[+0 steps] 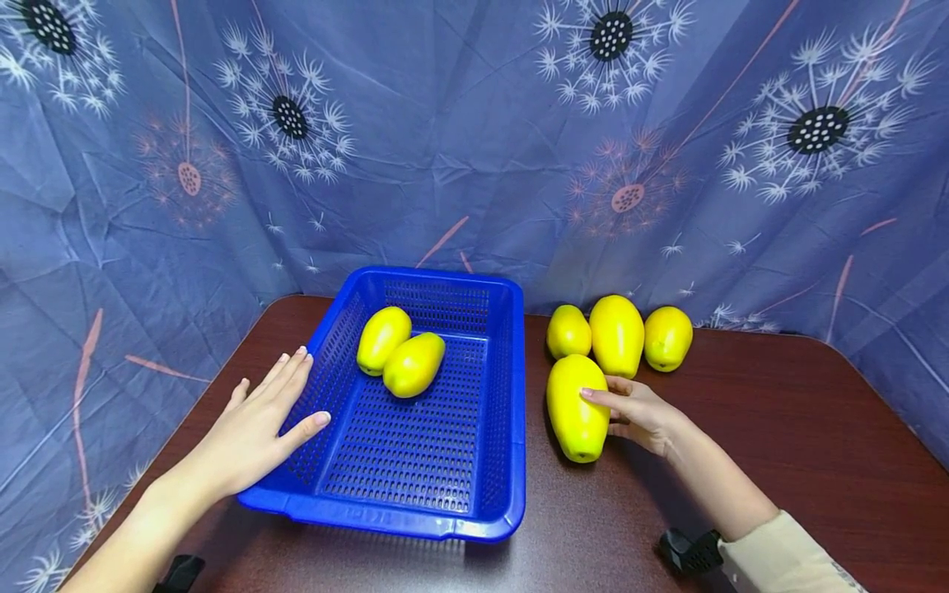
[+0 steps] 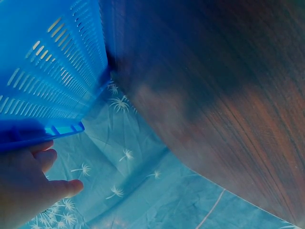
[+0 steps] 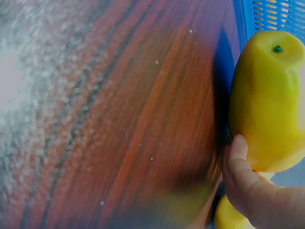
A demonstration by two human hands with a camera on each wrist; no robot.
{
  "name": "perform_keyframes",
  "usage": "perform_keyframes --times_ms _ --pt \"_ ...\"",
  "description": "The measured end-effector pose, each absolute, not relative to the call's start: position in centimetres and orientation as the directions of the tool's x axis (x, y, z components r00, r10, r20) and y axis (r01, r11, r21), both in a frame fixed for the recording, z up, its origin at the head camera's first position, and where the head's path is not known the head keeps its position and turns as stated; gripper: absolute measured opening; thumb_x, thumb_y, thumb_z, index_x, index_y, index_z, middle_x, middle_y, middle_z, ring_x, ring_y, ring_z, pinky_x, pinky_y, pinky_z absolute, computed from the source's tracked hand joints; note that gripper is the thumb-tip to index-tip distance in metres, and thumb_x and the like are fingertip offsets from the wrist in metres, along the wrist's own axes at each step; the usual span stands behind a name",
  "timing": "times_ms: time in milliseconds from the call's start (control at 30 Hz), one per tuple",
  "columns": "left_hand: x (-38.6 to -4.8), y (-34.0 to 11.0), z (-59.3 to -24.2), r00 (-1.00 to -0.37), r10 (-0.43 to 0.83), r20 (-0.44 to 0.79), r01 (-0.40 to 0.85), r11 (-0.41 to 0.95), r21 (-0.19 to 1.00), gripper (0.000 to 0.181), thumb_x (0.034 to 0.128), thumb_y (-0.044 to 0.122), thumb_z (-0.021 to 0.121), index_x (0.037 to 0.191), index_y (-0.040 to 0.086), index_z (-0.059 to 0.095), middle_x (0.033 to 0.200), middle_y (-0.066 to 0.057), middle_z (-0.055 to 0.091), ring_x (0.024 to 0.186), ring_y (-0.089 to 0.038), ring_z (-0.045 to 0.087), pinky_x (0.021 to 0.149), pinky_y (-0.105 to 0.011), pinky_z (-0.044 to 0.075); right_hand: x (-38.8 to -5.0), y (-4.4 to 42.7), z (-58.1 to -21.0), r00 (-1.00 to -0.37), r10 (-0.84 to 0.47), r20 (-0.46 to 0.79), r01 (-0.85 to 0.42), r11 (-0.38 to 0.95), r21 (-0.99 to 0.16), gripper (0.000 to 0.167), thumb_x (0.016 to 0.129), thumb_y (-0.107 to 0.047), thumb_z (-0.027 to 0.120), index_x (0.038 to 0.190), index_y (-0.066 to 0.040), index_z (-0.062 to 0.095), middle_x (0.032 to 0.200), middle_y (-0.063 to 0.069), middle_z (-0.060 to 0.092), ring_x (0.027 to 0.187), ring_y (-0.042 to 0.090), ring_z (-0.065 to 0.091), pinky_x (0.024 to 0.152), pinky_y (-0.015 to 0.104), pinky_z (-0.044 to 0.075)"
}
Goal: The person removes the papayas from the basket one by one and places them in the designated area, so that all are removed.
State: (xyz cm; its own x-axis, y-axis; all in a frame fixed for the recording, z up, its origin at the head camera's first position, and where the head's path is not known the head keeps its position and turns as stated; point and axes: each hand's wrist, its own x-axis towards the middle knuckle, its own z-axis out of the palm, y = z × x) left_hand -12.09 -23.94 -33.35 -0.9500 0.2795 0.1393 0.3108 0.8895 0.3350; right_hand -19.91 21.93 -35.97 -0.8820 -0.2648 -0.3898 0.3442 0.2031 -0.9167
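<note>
My left hand [image 1: 252,424] lies over the left rim of a blue plastic basket [image 1: 515,461], its fingers straight and the thumb spread over the inside. In the left wrist view, fingertips [image 2: 45,160] show beside the basket's rim. Inside the basket, two yellow papayas [image 1: 384,336] lie side by side near the back left. To the right of the basket, my right hand [image 1: 641,414] holds a large yellow papaya [image 1: 574,416] from its right side, thumb on top. The right wrist view shows fingers [image 3: 238,164] against this papaya's side; part of the grip is hidden.
Behind the held papaya, three more yellow papayas [image 1: 617,333] sit in a row at the table's back edge. Everything stands on a dark brown wooden table [image 1: 778,412]. A blue curtain [image 1: 460,148] with dandelion prints hangs close behind and at the sides.
</note>
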Motion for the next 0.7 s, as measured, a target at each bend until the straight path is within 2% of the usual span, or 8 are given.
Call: perform_keyframes --times_ms 700 --pt "-12.2 -24.03 -33.39 -0.953 0.278 0.119 0.302 0.891 0.34 0.077 0.0941 0.05 0.045 0.148 0.002 0.017 0.155 -0.014 0.011 0.142 -0.032 0.006 0.103 -0.066 0.002 -19.8 22.06 -36.09 -0.882 -0.265 -0.389 0.349 0.187 -0.918 0.08 0.09 -0.028 0.061 0.144 0.008 0.016 0.107 0.004 0.059 0.091 0.015 0.06 0.084 0.035 0.048"
